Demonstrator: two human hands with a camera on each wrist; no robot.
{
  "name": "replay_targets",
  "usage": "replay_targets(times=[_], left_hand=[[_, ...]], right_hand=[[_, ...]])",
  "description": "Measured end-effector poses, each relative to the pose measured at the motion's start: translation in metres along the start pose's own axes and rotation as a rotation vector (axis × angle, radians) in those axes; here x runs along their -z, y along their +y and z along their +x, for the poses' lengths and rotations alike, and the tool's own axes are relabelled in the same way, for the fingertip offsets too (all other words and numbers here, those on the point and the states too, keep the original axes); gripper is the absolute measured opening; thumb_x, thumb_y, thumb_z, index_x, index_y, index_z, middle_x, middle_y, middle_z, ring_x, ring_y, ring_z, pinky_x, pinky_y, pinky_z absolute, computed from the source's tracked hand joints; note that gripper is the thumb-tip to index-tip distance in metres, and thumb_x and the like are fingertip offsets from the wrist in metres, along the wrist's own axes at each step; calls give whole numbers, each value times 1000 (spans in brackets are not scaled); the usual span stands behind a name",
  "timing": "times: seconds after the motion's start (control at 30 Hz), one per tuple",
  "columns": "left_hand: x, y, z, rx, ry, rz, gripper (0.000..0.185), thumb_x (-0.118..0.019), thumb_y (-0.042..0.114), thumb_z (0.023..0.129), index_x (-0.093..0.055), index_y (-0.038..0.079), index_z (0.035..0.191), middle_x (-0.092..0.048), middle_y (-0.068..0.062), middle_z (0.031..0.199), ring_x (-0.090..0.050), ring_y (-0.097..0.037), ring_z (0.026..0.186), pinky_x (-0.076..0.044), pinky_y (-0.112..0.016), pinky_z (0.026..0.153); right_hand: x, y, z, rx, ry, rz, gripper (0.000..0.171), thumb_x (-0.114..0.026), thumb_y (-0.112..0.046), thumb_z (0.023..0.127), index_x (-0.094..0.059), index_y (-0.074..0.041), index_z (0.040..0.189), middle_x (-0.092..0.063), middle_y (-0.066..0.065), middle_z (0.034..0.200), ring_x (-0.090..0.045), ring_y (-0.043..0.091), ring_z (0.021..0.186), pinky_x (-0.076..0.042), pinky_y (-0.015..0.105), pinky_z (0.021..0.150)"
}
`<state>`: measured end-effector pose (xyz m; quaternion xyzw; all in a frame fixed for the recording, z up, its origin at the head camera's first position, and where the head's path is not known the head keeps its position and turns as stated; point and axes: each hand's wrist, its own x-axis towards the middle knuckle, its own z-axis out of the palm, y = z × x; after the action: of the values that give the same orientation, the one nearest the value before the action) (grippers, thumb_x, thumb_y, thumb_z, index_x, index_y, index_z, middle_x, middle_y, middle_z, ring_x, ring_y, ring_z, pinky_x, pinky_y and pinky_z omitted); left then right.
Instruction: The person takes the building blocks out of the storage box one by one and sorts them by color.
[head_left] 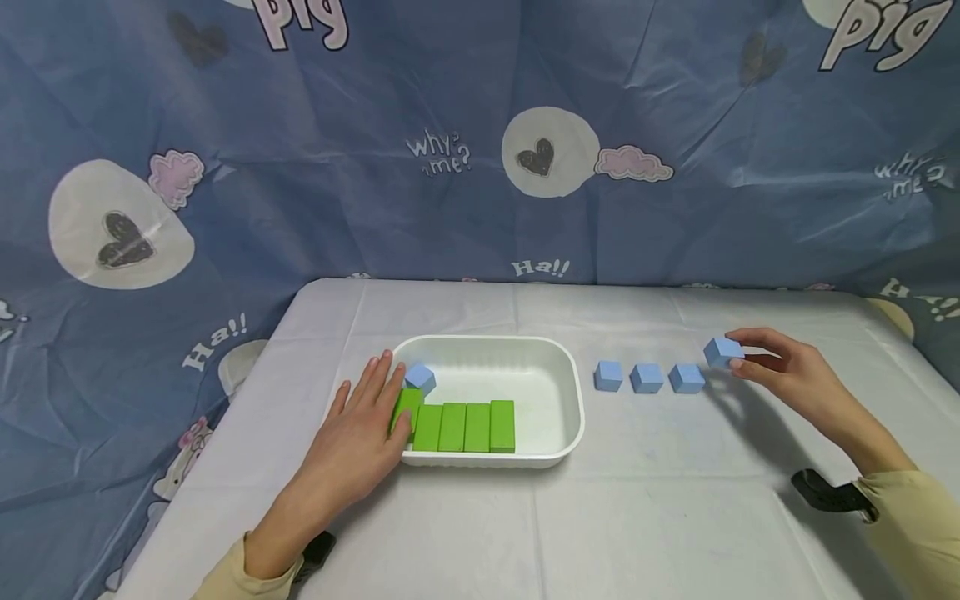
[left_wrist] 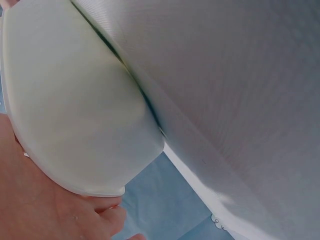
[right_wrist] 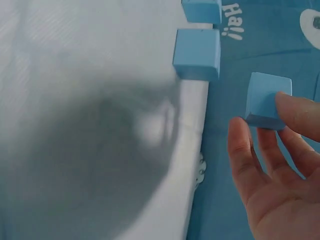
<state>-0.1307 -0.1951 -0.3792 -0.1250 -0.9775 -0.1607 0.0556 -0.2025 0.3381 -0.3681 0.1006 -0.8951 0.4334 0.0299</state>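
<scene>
My right hand (head_left: 802, 379) pinches a blue cube (head_left: 722, 352) between thumb and fingers, above the right side of the table; the right wrist view shows the same cube (right_wrist: 267, 100) up close. To its left, three blue cubes (head_left: 647, 378) stand in a row on the cloth. A white tray (head_left: 543, 458) sits left of them, holding several green blocks (head_left: 477, 427) side by side along its front and a blue cube (head_left: 420, 379) at its back left. Straight-fingered, my left hand (head_left: 358, 437) rests at the tray's left end, partly covering the leftmost green block.
The table carries a white cloth (head_left: 480, 525) with creases. Behind it hangs a blue printed curtain (head_left: 465, 217) along the table's far edge. A black strap piece (head_left: 828, 492) sticks out at the right wrist.
</scene>
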Motion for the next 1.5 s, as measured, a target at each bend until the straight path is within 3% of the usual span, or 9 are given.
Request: replay_targets(times=[0.23,0.77,1.13,1.3,1.5], left_hand=[[-1,0,0,0,1,-1,59,-41,31,103,-30,3,154,-13,-12,163,-8,-27,150,-9,-56,115],[0,1,0,0,3,-10,59,-40,31,103,-30,3,154,-13,-12,163,-7,-27,150,-10,-56,115],[-1,0,0,-1,8,-8,60,-42,30,103,-31,1,154,-13,-13,163,-8,-27,150,-10,-56,115],[0,1,0,-1,7,-13,59,-42,29,102,-31,1,153,-14,-14,163,-8,-28,150,-10,-57,115],[0,1,0,1,3,-13,59,-43,29,103,-31,2,154,-14,-13,163,-8,-28,150,-10,-57,115]], right_hand=[[5,18,-4,18,-41,-53,43,-69,-16,94,-55,-3,132,-57,-23,113,-57,-12,96,-47,10,74],[3,40,-2,64,-103,-52,37,-69,-8,92,-58,3,126,-61,-15,111,-56,-11,97,-50,14,73],[7,37,-6,57,-86,-63,43,-70,-10,92,-56,2,131,-57,-25,117,-56,-12,98,-48,10,75],[9,31,-8,86,-62,-30,42,-68,-5,92,-56,-2,133,-60,-23,120,-60,-8,100,-45,8,77],[7,16,-8,49,4,-40,42,-69,-14,94,-58,-7,134,-61,-22,118,-58,-10,101,-44,7,78]])
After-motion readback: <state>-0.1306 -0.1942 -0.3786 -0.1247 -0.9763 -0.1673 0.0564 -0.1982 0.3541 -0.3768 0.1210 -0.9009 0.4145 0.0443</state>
